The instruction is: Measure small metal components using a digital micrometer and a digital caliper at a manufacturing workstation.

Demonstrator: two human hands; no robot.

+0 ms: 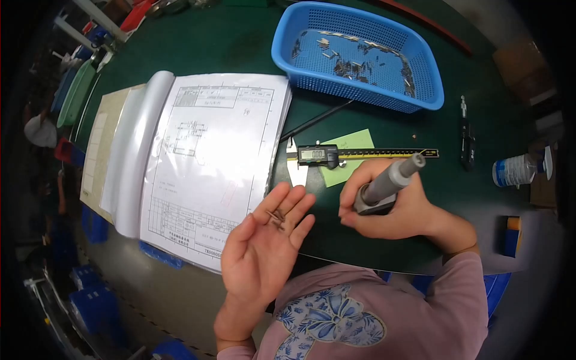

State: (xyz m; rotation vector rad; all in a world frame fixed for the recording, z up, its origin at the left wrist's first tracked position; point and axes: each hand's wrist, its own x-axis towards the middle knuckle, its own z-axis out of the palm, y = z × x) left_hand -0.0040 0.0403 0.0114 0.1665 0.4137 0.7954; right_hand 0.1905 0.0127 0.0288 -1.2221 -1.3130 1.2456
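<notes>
My left hand (264, 246) lies palm up over the near table edge, fingers spread, with a few small metal pins (276, 217) resting on the fingers. Just to its right, my right hand (390, 210) is closed around a grey cylindrical micrometer (387, 186) whose barrel points up and to the right. Its fingertips sit near the frame end of the tool, close to the left hand's fingers. A digital caliper (336, 155) lies on the green table (228, 42) just beyond both hands, across a light green paper slip (351, 144).
A binder of technical drawings in plastic sleeves (210, 162) lies open at the left. A blue mesh basket (360, 54) holding several small metal parts stands at the back. A black pen-like tool (467, 141) and a white bottle (519, 170) lie at the right.
</notes>
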